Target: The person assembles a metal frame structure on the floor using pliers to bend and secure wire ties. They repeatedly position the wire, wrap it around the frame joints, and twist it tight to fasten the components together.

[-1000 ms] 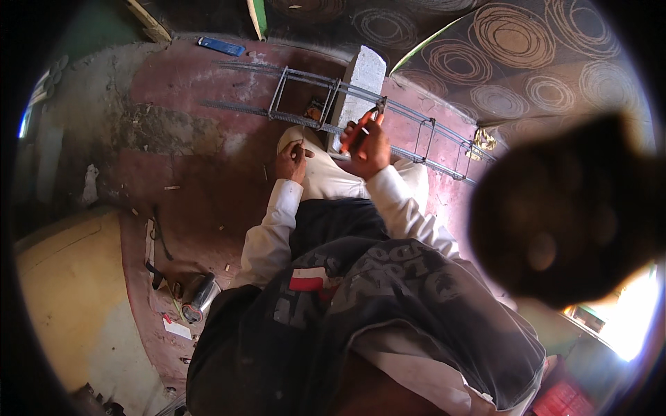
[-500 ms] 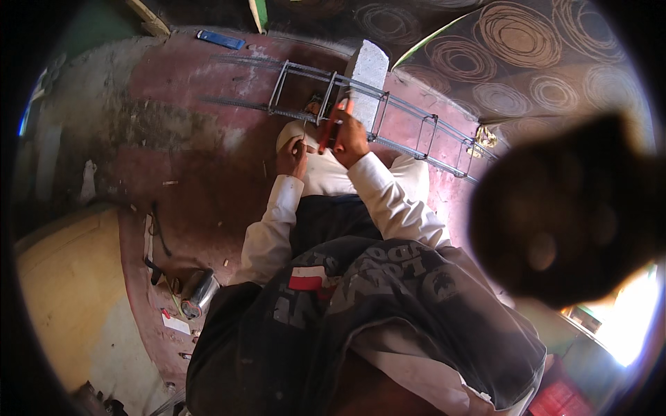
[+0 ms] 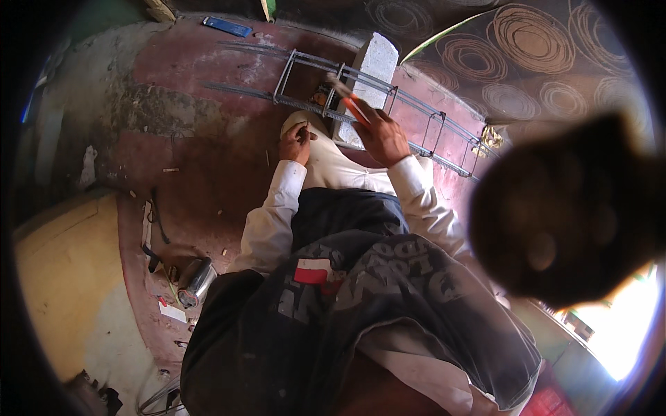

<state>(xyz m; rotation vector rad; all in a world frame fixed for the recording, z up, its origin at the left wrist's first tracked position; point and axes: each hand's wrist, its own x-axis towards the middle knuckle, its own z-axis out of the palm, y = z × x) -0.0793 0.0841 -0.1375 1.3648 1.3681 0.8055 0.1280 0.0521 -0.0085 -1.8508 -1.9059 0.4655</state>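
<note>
A pair of orange-handled pliers [image 3: 354, 106] is gripped in my right hand [image 3: 383, 137], jaws pointing up and left at a crossbar of the steel rebar cage [image 3: 283, 80]. The jaws look blurred, and whether they touch the bar I cannot tell. My left hand [image 3: 297, 144] is closed in a pinch over my left knee, just below the cage's near bars. Anything between those fingertips is too small to make out. Under the cage, a pale concrete block [image 3: 374, 61] props it off the floor.
A blue flat object [image 3: 227, 27] lies on the worn red floor [image 3: 201, 156] at the far left. Near my left side are a metal cylinder [image 3: 195, 283] and a dark strap [image 3: 158, 220]. A patterned cloth [image 3: 534, 41] bounds the far right; a dark blurred shape [image 3: 562, 215] blocks the right.
My right hand has shifted right, and the pliers have swung from near upright to a leftward tilt. My left hand stays pinched, slightly higher. The whole view has shifted a little.
</note>
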